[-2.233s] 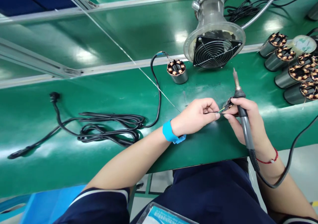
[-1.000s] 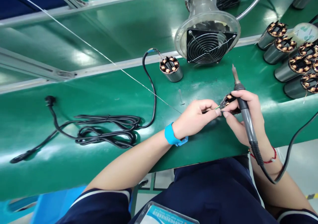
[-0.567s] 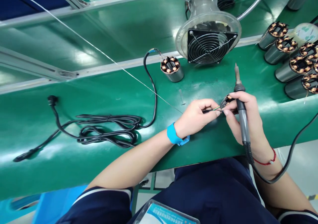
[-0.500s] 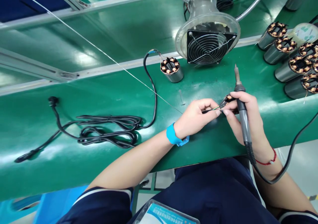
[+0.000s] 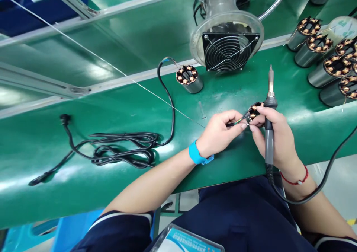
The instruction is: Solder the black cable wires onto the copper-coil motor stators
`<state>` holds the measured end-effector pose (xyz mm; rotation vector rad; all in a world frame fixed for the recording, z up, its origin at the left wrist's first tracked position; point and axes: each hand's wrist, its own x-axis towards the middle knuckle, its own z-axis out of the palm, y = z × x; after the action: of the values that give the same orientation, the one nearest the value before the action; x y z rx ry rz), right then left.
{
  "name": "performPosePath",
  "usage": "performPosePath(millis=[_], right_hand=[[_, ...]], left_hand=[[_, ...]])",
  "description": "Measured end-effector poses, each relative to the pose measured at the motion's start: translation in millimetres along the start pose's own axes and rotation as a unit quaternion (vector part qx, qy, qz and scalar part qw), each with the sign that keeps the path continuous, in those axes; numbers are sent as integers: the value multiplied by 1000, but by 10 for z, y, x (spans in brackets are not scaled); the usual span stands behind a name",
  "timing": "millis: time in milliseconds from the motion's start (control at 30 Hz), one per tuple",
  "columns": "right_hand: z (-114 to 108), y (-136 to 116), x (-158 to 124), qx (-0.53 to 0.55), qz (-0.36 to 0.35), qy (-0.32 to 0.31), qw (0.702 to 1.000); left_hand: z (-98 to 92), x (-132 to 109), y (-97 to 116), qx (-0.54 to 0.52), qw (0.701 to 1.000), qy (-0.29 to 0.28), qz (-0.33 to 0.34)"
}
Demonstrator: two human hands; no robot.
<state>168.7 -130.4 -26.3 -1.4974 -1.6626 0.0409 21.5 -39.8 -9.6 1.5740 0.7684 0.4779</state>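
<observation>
Over the green bench, my left hand (image 5: 220, 133) pinches a black cable (image 5: 231, 124) whose thin coloured wires run toward a motor stator (image 5: 253, 111) with copper windings. My right hand (image 5: 276, 136) holds a soldering iron (image 5: 269, 140), its metal tip pointing away from me. The thumb and a finger of that hand also meet at a fine wire end close to my left fingertips. Part of the stator is hidden behind the right hand. A thin strand of solder wire (image 5: 156, 92) slants down from the upper left to my left hand.
Another stator (image 5: 190, 79) stands farther back, joined to a coiled black power cord (image 5: 125, 137) at left. A fan-fronted fume extractor (image 5: 228, 51) is mounted behind it. Several stators (image 5: 330, 70) crowd the right side. The iron's cord (image 5: 330, 170) loops around my right forearm.
The iron has swung slightly more upright in my right hand, and the right fingers have shifted a little. More of the stator shows. The whole view has moved slightly.
</observation>
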Motion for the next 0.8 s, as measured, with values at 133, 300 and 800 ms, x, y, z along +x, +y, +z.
performPosePath(millis=[133,300,800], right_hand=[[0,-16,16,-13,-4,0,1000],[7,-17,19,-13,-2,0,1000],[122,6,-28,11,-27,47,998]], left_hand=[[28,-23,-11,31,999,27,26],[-19,-24,-57,52,997,28,48],[-36,-15,-62,61,995,24,81]])
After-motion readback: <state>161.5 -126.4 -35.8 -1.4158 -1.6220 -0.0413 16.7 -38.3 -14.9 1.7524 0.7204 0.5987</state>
